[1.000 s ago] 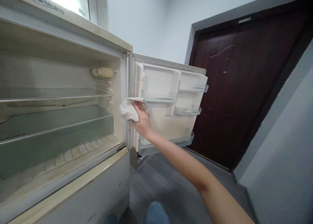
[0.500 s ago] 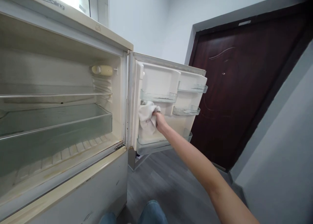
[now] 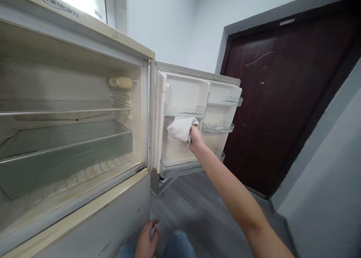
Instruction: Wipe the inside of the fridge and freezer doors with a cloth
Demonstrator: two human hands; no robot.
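Note:
My right hand [image 3: 196, 138] grips a bunched white cloth [image 3: 182, 128] against the inner side of the opened fridge door [image 3: 180, 91]. The cloth lies below the upper left clear door shelf [image 3: 184, 110] and above the long bottom door shelf [image 3: 180, 169]. Low in the view, my left hand [image 3: 147, 240] hovers in front of my knees, its fingers loosely curved and the thumb apart. It holds nothing.
To the left, the fridge compartment [image 3: 50, 79] stands open, with a glass shelf [image 3: 64, 110] and a clear drawer [image 3: 70, 153]. A dark red door [image 3: 270, 111] is behind the fridge door at right. Grey floor [image 3: 194, 198] lies below.
My right hand has moved the cloth right and slightly up across the door panel, and the cloth has changed shape. My left hand has come into view at the bottom.

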